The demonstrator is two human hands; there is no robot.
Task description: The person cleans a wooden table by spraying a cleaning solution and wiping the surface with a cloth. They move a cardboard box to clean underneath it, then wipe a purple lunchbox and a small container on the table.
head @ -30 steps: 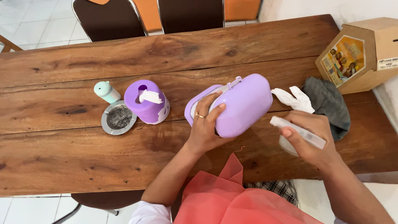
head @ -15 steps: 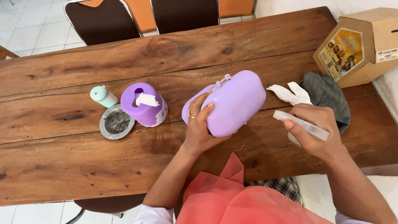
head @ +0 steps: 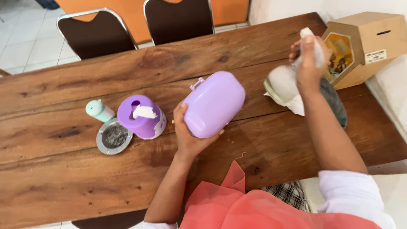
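My left hand [head: 188, 138] grips the lower end of a purple rounded case [head: 214, 104] with a small clasp, holding it tilted just above the wooden table [head: 85, 191]. Over the table's right side, my right hand [head: 307, 59] is raised and closed around a white bottle [head: 282, 82]. Its round base faces the camera. A white cloth [head: 296, 107] and a grey cloth [head: 335, 101] lie under that hand.
Left of the case stand a purple tissue holder [head: 142, 116], a small mint bottle [head: 99, 110] and a round metal ashtray [head: 113, 136]. A hexagonal cardboard box [head: 364, 42] sits at the right corner. Two dark chairs [head: 97, 36] stand at the far side.
My right hand has lifted the white bottle from near the front edge up and away over the cloths. My left hand still holds the purple case, which has turned slightly.
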